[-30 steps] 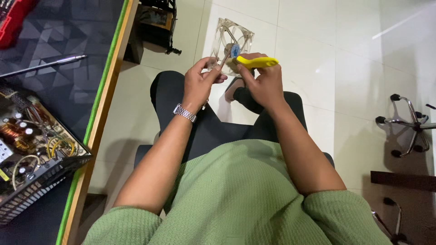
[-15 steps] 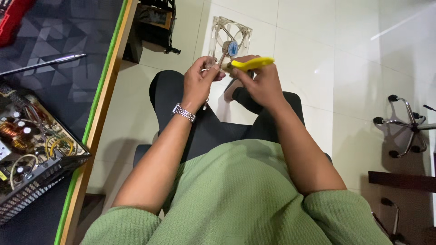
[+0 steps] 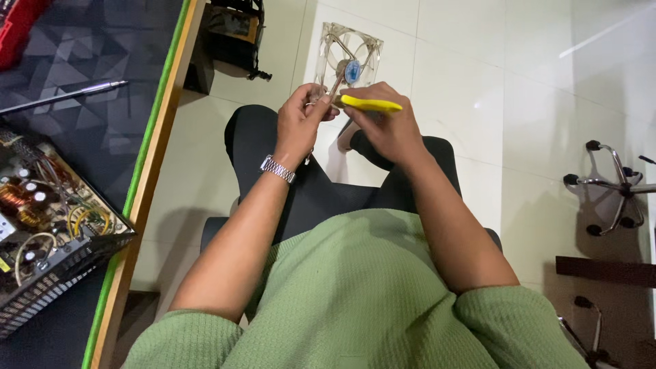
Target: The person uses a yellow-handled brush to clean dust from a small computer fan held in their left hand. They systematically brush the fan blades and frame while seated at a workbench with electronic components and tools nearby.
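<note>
Above the lap, away from the desk [image 3: 147, 171] edge, the left hand [image 3: 301, 126] pinches the clear fan [image 3: 347, 65] while the right hand [image 3: 383, 130] grips a yellow tool [image 3: 372, 104] against it — apparently mid-work on the frame, needing a steady hold.

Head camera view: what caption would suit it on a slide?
Seated person's left hand holds a clear fan; right hand grips a yellow-handled tool.

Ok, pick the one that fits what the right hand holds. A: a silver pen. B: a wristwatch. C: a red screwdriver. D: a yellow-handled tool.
D: the right hand grips a yellow-handled tool up against the clear fan, which the left hand steadies; the silver pen lies on the desk, away from both hands.
</note>
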